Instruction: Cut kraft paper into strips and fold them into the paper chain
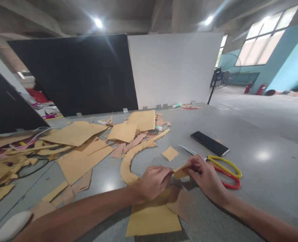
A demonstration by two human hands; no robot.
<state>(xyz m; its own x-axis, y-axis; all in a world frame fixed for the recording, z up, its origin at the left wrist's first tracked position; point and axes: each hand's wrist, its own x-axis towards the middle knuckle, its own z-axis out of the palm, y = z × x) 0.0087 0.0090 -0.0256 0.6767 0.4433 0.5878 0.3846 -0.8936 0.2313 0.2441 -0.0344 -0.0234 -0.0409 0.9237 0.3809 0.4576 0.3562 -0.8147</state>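
Between my two hands is a small piece of brown paper (181, 172), held up above the table. My left hand (155, 181) pinches its left end, and my right hand (205, 174) grips the right end between thumb and fingers. Beneath my hands lies a larger brown paper sheet (152, 220), with another piece partly over it. A small brown paper square (170, 153) rests just beyond my hands. Scissors (229, 166) with one yellow and one red handle lie beside my right hand, partly hidden by it. A curved strip of pleated paper (127, 164) curls behind my left hand.
A black phone (209, 143) lies beyond the scissors. Brown sheets (85, 158) and scraps cover the table's left side, with a white rounded object (12, 226) at the near left. Black (75, 77) and white (174, 70) panels stand along the back edge, a glue stick (176, 105) before them.
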